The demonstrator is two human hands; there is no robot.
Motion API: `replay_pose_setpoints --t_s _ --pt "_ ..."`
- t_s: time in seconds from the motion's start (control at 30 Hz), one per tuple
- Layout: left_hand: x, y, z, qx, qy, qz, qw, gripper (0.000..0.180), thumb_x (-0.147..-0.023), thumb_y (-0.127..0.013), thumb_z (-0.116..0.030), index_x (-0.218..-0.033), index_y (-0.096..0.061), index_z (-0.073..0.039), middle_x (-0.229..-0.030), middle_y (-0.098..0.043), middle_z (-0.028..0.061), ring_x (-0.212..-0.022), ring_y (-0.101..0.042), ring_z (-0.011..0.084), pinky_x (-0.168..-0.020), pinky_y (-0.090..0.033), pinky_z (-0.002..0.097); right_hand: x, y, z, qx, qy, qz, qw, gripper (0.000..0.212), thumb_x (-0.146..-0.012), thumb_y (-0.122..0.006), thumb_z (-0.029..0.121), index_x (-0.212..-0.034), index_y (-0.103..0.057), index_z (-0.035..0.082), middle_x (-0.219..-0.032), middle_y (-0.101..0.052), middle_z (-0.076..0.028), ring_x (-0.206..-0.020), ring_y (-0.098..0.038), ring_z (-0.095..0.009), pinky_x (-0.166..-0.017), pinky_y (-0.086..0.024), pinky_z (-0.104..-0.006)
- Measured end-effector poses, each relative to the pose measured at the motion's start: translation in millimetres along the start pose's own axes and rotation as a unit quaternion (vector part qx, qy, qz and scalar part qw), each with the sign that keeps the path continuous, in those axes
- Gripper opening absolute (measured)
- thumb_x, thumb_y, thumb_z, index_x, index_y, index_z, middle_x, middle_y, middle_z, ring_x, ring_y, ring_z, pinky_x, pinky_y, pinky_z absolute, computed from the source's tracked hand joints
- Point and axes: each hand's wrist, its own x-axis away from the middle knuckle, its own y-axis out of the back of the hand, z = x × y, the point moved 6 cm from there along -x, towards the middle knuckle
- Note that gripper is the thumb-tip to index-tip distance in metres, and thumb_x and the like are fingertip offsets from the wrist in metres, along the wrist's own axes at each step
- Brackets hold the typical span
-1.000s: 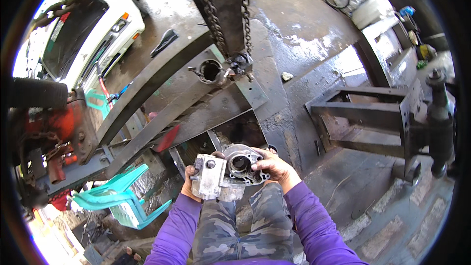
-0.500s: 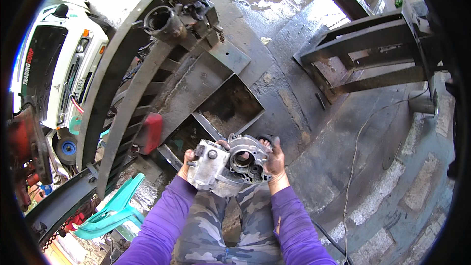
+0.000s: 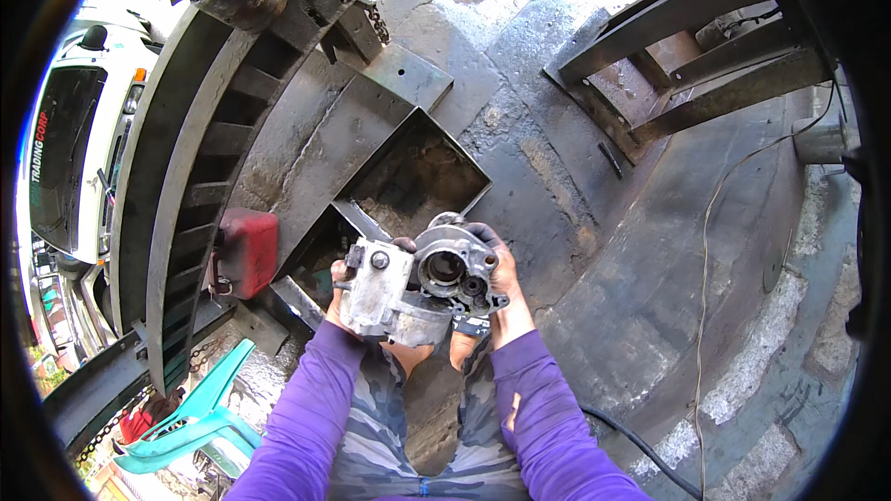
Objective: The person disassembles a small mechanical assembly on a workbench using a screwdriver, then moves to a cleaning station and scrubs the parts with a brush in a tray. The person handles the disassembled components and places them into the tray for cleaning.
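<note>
The left hand is gripping the blocky end of a casting, while the right hand is gripping its round end, fingers pointing forward along the side. Both purple sleeves are slanting inward, holding the casting in front of the trousers. Beyond it, a metal box is sitting on the floor; a red can is resting left of it, a green chair nearer.

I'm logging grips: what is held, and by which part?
A grey metal housing: left hand at its boxy end, right hand at its round-holed end.
</note>
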Motion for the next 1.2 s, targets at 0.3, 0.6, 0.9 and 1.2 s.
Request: replay_pose_setpoints --t_s 0.3,0.6,0.9,1.2 --pt "43.8 35.8 34.0 0.064 -0.004 -0.082 0.995 0.085 -0.075 -0.075 -0.046 -0.143 -0.058 0.000 -0.138 -0.066 0.0211 -0.125 -0.065 0.0362 -0.111 -0.052 0.0495 24.0 94.2 21.8 0.067 0.094 -0.408 0.906 0.015 -0.096 -0.065 0.009 -0.111 -0.070 0.012 -0.098 -0.076 -0.004 -0.085 -0.073 -0.020 -0.068 -0.053 -0.0386" --pt "-49.6 98.8 -8.8 0.006 -0.047 -0.077 0.996 0.063 -0.086 -0.073 -0.046 -0.136 -0.064 -0.008 -0.122 -0.074 0.0114 -0.110 -0.073 0.0305 -0.103 -0.057 0.0502 31.7 51.3 27.2 0.154 0.179 -0.342 0.909 0.014 -0.097 -0.061 0.008 -0.108 -0.070 0.010 -0.096 -0.076 -0.003 -0.081 -0.073 -0.019 -0.066 -0.055 -0.0344" --pt "-176.1 154.4 -66.3 -0.460 -0.155 -0.127 0.865 0.070 -0.071 -0.093 -0.023 -0.132 -0.064 -0.005 -0.130 -0.069 0.0165 -0.113 -0.071 0.0270 -0.101 -0.058 0.0428 -66.4 32.7 45.1 0.243 0.261 -0.151 0.922 0.015 -0.093 -0.069 0.010 -0.108 -0.072 0.011 -0.090 -0.073 0.002 -0.078 -0.069 -0.010 -0.064 -0.053 -0.0249" --pt "-212.3 147.9 2.4 -0.941 -0.045 -0.069 0.329 0.092 -0.056 -0.095 -0.039 -0.140 -0.061 -0.023 -0.170 -0.024 0.0156 -0.149 -0.026 0.0576 -0.110 -0.040 0.0748 -86.6 51.5 66.5 0.192 0.236 -0.175 0.936 0.014 -0.094 -0.067 0.006 -0.107 -0.072 0.008 -0.092 -0.074 -0.001 -0.074 -0.069 -0.010 -0.061 -0.055 -0.0255"
